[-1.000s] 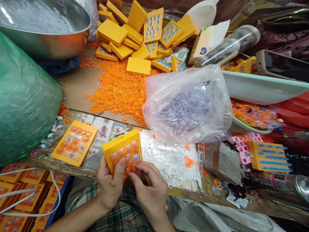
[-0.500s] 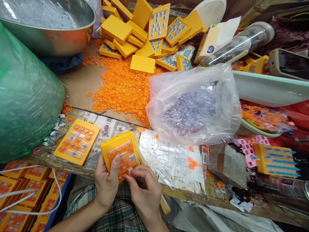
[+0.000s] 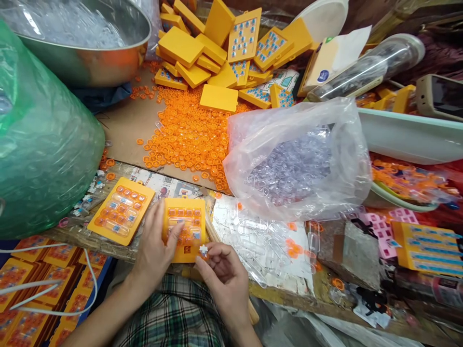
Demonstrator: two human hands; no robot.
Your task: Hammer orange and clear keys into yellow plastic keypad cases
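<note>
My left hand (image 3: 154, 241) holds a flat yellow puzzle case (image 3: 185, 204) by its left side, the thumb lying over its face. Rows of orange caps and clear covers fill the case, and one dark square socket shows near its lower edge. Just right of that socket, my right hand (image 3: 226, 270) pinches a small white cross-shaped piece (image 3: 203, 249) between thumb and fingers. Beside my left hand lies another yellow case (image 3: 121, 211) with orange caps and clear oblong covers.
Loose orange caps (image 3: 188, 130) spread behind the cases. A plastic bag (image 3: 347, 154) of clear parts stands right of them. Yellow cases (image 3: 181, 46) are piled at the back. A green bag (image 3: 47, 144) and a metal bowl (image 3: 97, 67) take up the left. A stone block (image 3: 358, 253) sits right.
The case has turned from tilted to nearly square and come down toward the bench edge. My right hand has drawn away from its face with the small white piece; a dark socket shows.
</note>
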